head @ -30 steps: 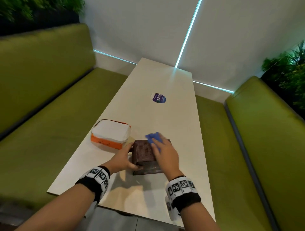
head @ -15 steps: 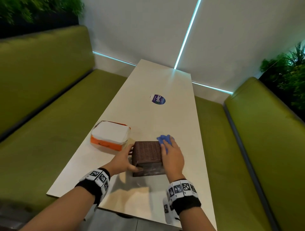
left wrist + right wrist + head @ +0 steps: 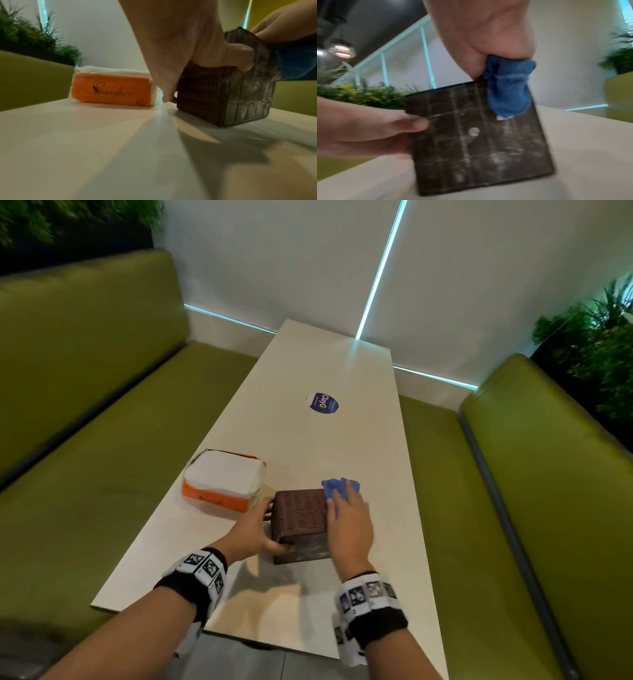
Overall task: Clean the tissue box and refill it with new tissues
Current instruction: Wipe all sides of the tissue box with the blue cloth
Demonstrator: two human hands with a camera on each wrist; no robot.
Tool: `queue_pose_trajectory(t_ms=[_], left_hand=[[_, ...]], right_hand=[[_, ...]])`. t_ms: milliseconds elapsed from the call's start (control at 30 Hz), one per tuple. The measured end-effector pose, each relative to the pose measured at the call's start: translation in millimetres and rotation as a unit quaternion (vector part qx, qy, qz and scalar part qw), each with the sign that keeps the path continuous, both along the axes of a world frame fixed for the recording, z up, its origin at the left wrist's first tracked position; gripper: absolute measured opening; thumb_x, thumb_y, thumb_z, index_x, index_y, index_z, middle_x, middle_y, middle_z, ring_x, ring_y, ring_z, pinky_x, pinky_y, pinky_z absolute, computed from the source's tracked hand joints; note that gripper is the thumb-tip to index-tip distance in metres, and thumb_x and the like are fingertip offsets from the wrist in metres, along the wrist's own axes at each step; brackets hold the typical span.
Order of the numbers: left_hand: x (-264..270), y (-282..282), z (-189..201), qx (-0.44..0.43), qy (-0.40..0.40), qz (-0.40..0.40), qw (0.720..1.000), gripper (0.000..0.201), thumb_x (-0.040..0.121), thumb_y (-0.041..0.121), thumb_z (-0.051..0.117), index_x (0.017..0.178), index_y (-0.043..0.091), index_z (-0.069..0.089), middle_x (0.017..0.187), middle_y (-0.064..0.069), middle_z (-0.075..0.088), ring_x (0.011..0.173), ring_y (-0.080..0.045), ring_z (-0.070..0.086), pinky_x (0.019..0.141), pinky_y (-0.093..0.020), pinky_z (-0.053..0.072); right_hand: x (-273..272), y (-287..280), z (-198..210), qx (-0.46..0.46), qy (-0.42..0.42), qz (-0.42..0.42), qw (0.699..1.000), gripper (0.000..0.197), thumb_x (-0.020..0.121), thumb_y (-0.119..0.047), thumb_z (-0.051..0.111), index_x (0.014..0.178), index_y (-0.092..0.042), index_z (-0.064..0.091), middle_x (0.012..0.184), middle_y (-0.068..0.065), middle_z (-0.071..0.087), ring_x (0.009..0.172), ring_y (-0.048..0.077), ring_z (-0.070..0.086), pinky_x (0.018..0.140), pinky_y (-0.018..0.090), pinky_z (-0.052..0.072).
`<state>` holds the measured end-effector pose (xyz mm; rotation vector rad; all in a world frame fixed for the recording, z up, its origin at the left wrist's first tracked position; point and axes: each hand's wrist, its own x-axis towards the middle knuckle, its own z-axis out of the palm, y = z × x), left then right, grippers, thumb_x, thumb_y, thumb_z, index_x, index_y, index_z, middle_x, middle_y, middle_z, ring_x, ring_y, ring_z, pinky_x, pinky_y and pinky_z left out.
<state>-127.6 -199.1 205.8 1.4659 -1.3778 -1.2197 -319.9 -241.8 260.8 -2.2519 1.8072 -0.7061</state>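
Observation:
A dark brown woven tissue box [image 3: 299, 517] [image 3: 223, 93] [image 3: 476, 136] lies on its side on the white table [image 3: 325, 440], its dusty flat base facing me. My left hand [image 3: 260, 529] [image 3: 197, 54] grips its left side, thumb on the base. My right hand [image 3: 349, 525] [image 3: 488, 40] holds a blue cloth [image 3: 337, 487] [image 3: 508, 89] [image 3: 295, 60] against the box's right edge. A pack of new tissues [image 3: 224, 481] [image 3: 111, 88], white with an orange wrapper, lies just left of the box.
A round purple sticker [image 3: 323, 402] sits mid-table. Green padded benches [image 3: 102, 422] [image 3: 548, 491] flank the table on both sides. Plants [image 3: 596, 337] stand behind the benches, and a white wall closes the far end.
My right hand with the blue cloth slid from the top of the box over to its right side. The left hand kept its grip on the box.

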Motion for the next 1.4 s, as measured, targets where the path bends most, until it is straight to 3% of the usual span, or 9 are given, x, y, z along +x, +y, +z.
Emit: queue_pose_trajectory(t_ms=[167,300,433,600,700,833,1067,1233,1400], left_hand=[[-1.2,-0.8,-2.4,0.004,0.013,0.036,0.999,0.038,0.087,0.005,0.066,0.119,0.016,0.049,0.103,0.009,0.065,0.104,-0.020,0.058,0.082,-0.013,0.052],[-0.3,2.4,3.0,0.009,0.037,0.010,0.999,0.096,0.044,0.023,0.090,0.127,0.024,0.042,0.122,0.005,0.058,0.113,-0.011,0.058,0.091,-0.019,0.051],[0.5,5.5,1.2,0.004,0.080,0.006,0.997,0.109,0.042,0.028,0.098,0.134,0.027,0.039,0.133,0.002,0.053,0.124,-0.015,0.053,0.105,-0.038,0.046],[0.4,15.9,15.8,0.028,0.194,0.064,0.979,0.095,0.056,0.016,0.093,0.135,0.029,0.042,0.127,0.001,0.059,0.110,-0.011,0.064,0.085,-0.029,0.057],[3.6,19.3,23.2,0.035,0.251,0.059,0.965,0.095,0.050,0.039,0.093,0.133,0.031,0.046,0.127,-0.003,0.063,0.115,-0.016,0.063,0.094,-0.036,0.053],[-1.8,17.9,34.1,0.045,0.333,0.017,0.942,0.103,0.052,0.044,0.092,0.139,0.025,0.039,0.135,-0.007,0.059,0.122,-0.022,0.059,0.103,-0.042,0.047],[-12.1,23.8,48.9,0.062,0.352,-0.032,0.933,0.097,0.057,0.043,0.091,0.136,0.018,0.042,0.127,-0.021,0.058,0.115,-0.031,0.050,0.098,-0.046,0.038],[-0.5,27.3,52.2,0.075,0.317,-0.058,0.944,0.120,0.050,0.047,0.092,0.148,0.028,0.025,0.148,-0.004,0.045,0.136,-0.022,0.044,0.115,-0.043,0.032],[10.4,14.9,88.7,0.052,0.244,-0.105,0.963,0.132,0.054,0.046,0.090,0.148,0.048,-0.002,0.160,0.015,0.015,0.147,-0.013,0.019,0.121,-0.049,0.018]], right_hand=[[65.7,52.9,2.9,-0.045,0.057,0.184,0.980,0.039,0.088,-0.036,0.041,0.102,-0.025,0.075,0.124,0.000,0.067,0.112,0.022,0.065,0.097,0.041,0.049],[22.4,19.5,5.5,0.015,-0.006,0.156,0.988,0.034,0.097,-0.037,0.042,0.116,-0.025,0.068,0.142,-0.002,0.052,0.130,0.018,0.048,0.113,0.040,0.031],[-56.5,-14.7,18.5,0.114,-0.157,-0.023,0.981,0.029,0.100,-0.025,0.043,0.107,-0.026,0.071,0.117,-0.006,0.066,0.119,0.017,0.055,0.093,0.030,0.044],[-118.8,-9.9,33.0,0.260,-0.560,-0.115,0.778,0.026,0.103,-0.017,0.038,0.120,-0.014,0.059,0.100,0.003,0.069,0.092,0.026,0.064,0.083,0.037,0.049],[-118.6,7.3,33.6,0.375,-0.584,-0.063,0.717,0.043,0.101,-0.033,0.036,0.131,-0.008,0.053,0.116,0.010,0.068,0.103,0.027,0.065,0.091,0.034,0.046],[-89.5,26.4,40.8,0.463,-0.586,-0.002,0.664,0.053,0.076,-0.049,0.059,0.104,-0.005,0.070,0.104,0.017,0.073,0.088,0.024,0.072,0.077,0.029,0.059],[-60.6,22.6,51.4,0.502,-0.512,0.103,0.689,0.084,0.039,-0.041,0.095,0.109,-0.013,0.060,0.096,0.005,0.075,0.087,0.021,0.071,0.074,0.034,0.059],[-60.8,17.3,67.3,0.483,-0.458,0.129,0.735,0.050,0.077,-0.008,0.074,0.123,-0.010,0.053,0.104,0.002,0.073,0.091,0.016,0.071,0.071,0.028,0.057],[-69.5,10.7,75.4,0.454,-0.382,0.169,0.787,0.058,0.077,0.005,0.074,0.127,-0.015,0.053,0.120,0.004,0.068,0.109,0.019,0.066,0.083,0.025,0.054]])
